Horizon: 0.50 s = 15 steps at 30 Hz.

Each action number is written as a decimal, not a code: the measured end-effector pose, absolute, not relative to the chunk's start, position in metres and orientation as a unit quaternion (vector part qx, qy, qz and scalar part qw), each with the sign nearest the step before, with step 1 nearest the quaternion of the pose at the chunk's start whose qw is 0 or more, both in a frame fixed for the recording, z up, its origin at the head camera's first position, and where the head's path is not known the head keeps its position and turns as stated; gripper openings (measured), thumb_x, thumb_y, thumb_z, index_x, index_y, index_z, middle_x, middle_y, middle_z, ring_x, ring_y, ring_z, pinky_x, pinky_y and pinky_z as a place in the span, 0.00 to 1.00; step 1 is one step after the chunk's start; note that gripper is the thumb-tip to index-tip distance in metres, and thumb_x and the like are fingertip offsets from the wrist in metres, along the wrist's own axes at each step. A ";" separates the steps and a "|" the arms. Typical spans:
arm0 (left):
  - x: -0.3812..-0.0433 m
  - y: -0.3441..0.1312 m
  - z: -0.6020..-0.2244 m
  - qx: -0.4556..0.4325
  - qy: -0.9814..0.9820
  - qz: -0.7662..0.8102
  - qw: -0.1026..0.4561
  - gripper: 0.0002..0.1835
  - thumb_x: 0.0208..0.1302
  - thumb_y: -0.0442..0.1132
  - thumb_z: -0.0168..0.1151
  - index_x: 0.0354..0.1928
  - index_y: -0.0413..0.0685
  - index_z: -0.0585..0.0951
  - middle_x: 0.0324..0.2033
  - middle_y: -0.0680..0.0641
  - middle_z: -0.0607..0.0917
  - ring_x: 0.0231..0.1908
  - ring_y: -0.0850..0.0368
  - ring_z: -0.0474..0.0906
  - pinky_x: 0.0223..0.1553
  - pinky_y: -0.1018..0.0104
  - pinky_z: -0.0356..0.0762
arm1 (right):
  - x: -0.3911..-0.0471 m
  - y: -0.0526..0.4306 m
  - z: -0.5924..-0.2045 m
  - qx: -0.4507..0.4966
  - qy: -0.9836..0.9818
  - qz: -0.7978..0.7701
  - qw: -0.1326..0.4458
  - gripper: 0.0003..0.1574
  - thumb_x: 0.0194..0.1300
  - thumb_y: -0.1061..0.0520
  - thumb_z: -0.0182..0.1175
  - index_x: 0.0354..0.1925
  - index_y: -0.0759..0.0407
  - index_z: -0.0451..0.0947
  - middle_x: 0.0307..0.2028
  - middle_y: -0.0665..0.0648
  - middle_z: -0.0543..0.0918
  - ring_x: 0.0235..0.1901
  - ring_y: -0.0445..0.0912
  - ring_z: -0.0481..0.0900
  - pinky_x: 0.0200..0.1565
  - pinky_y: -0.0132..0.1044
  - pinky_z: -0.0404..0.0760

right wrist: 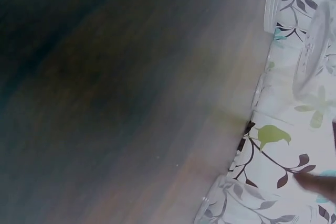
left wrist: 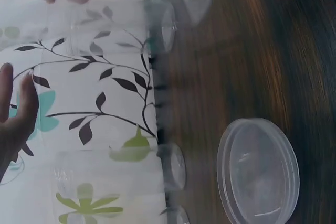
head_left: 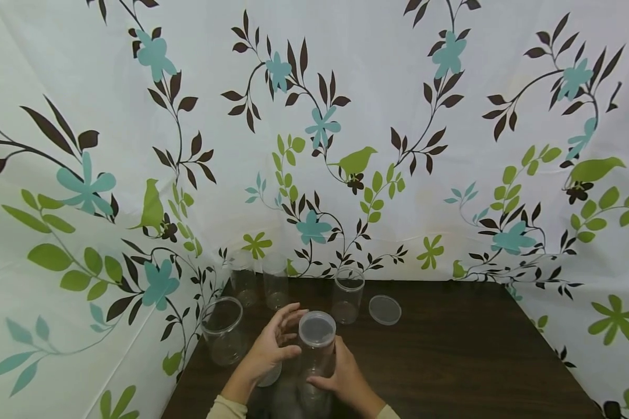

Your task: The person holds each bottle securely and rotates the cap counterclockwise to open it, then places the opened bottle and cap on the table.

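An open jar (head_left: 224,336) stands lower left. At lower centre, the right hand (head_left: 347,375) clamps its fingers on a transparent, lidded jar (head_left: 316,354); the left hand (head_left: 268,348), fingers apart, is beside.

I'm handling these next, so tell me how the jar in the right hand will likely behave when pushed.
The jar is probably light for its size: it looks clear, with nothing visible inside. Taller than wide, it may tip if pushed near its lid. Its round side could let it roll if laid down.
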<state>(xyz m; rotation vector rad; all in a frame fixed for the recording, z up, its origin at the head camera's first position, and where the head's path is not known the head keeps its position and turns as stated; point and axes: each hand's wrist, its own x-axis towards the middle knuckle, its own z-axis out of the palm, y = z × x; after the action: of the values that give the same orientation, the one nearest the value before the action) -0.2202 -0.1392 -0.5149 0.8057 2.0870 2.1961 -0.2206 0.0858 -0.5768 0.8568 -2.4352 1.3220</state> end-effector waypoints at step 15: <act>-0.212 -0.117 -0.517 0.196 0.684 0.702 -0.033 0.36 0.56 0.33 0.77 0.65 0.40 0.70 0.58 0.37 0.80 0.54 0.54 0.78 0.53 0.56 0.76 | -0.220 0.086 -0.583 0.326 -0.835 0.420 0.141 0.53 0.47 0.47 0.83 0.62 0.63 0.66 0.53 0.52 0.78 0.49 0.42 0.77 0.49 0.40 0.81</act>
<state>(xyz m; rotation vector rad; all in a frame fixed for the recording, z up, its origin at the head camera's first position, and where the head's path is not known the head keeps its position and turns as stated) -0.2116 -0.1169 -0.5167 0.6295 2.1956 2.2522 -0.2204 0.0863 -0.5833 0.9418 -2.4115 1.2140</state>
